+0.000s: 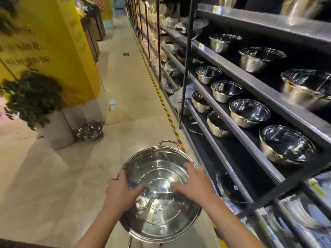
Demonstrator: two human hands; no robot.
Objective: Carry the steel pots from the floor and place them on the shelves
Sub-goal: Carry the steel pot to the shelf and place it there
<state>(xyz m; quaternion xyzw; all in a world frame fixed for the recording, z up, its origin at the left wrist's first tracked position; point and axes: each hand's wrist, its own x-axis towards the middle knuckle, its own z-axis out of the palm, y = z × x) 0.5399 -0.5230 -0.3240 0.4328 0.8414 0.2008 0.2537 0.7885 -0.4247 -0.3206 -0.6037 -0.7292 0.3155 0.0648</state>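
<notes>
A wide steel pot (157, 167) with loop handles hangs in front of me above the tiled floor, its mouth tilted toward me. My left hand (123, 190) grips its left rim, fingers curled inside. My right hand (193, 183) holds the right rim, fingers spread over the edge. The dark metal shelves (232, 68) run along the right, with several steel bowls (249, 112) standing in rows on them. Another steel pot (88, 131) sits on the floor ahead to the left.
A potted plant (34, 99) in a white planter stands at the left against a yellow pillar (59, 42). Yellow-black tape (161, 99) marks the floor along the shelf base. The aisle (123, 72) stretches ahead between them.
</notes>
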